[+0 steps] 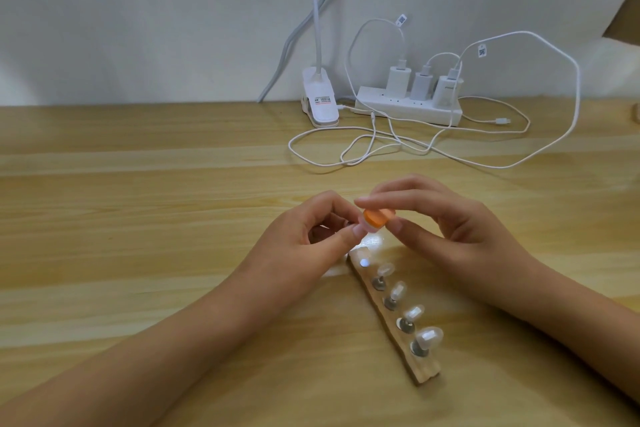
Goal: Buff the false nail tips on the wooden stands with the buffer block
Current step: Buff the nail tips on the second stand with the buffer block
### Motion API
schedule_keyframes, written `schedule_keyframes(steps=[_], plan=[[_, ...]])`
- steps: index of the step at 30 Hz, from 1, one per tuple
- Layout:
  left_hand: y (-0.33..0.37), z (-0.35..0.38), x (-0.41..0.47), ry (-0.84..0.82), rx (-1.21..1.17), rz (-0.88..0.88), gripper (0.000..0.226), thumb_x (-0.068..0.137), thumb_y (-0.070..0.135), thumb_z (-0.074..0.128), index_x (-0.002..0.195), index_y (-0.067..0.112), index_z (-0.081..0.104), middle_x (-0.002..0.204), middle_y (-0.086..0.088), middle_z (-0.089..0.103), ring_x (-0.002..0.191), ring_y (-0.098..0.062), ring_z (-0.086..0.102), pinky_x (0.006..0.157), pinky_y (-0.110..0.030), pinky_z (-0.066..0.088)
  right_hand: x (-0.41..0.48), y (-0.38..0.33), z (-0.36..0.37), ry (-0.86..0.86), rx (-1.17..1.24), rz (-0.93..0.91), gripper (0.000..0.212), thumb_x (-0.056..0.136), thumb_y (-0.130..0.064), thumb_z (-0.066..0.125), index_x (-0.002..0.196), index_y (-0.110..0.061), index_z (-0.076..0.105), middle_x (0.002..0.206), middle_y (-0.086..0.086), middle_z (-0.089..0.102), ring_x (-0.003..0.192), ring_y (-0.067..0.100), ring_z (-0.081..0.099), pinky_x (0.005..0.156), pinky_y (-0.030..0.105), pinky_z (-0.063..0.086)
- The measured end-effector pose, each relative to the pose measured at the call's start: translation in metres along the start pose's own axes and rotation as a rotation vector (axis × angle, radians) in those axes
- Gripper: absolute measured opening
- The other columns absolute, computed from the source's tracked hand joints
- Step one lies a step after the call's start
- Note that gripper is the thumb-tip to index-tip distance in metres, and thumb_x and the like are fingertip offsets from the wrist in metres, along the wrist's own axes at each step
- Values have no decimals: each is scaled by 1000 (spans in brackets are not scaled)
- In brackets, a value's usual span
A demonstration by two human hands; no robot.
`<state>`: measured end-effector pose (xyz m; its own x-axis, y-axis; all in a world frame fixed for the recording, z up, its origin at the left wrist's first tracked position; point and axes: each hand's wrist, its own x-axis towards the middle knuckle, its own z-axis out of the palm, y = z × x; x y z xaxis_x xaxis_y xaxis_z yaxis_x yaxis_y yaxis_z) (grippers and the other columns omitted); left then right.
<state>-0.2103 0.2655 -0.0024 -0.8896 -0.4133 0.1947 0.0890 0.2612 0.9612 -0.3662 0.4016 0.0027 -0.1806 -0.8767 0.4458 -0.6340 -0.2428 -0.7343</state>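
A small orange buffer block (135, 218) is pinched between the thumb and fingers of my right hand (446, 222), above the far end of a wooden stand (394, 319). My left hand (304, 236) pinches a small nail tip holder, mostly hidden by the fingertips, right against the block. The stand lies at an angle on the table. Several clear false nail tips (428, 336) sit on metal pegs along it. One bare metal disc (364, 263) shows near its far end.
A white power strip (408, 107) with three chargers stands at the back by the wall. White cables (381, 146) loop over the wooden table (138, 218) behind my hands. A white clip lamp base (320, 102) sits left of the strip.
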Motion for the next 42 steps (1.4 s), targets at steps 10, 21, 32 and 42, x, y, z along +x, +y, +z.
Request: schedule_keyframes(steps=[10, 21, 32, 42], plan=[[0, -1, -1, 38, 33, -1, 6, 83, 35, 68, 82, 30, 67, 86, 0, 61, 75, -13, 53, 69, -27, 45, 0, 1, -2, -5, -19, 2, 27, 95, -15, 59, 119, -24, 69, 115, -8, 64, 120, 18, 58, 101, 20, 41], [-2, -2, -1, 77, 26, -32, 7, 86, 22, 70, 81, 26, 70, 68, 15, 57, 64, -1, 50, 61, -11, 39, 2, 4, -3, 43, -60, -3, 28, 94, -12, 59, 119, -20, 69, 114, -4, 66, 118, 17, 59, 102, 25, 43], [0, -2, -2, 58, 8, -45, 8, 87, 19, 71, 82, 24, 71, 76, 7, 69, 73, -7, 63, 74, -26, 52, 1, 3, 0, 48, -21, -4, 27, 95, -12, 61, 120, -21, 69, 112, -5, 66, 118, 18, 59, 101, 21, 42], [-4, -3, 0, 50, -39, -59, 9, 87, 16, 71, 82, 23, 72, 77, 2, 72, 78, -16, 69, 82, -37, 58, 1, 0, 3, 41, -3, -17, 28, 94, -15, 61, 120, -23, 68, 114, -7, 66, 118, 19, 59, 102, 22, 43]])
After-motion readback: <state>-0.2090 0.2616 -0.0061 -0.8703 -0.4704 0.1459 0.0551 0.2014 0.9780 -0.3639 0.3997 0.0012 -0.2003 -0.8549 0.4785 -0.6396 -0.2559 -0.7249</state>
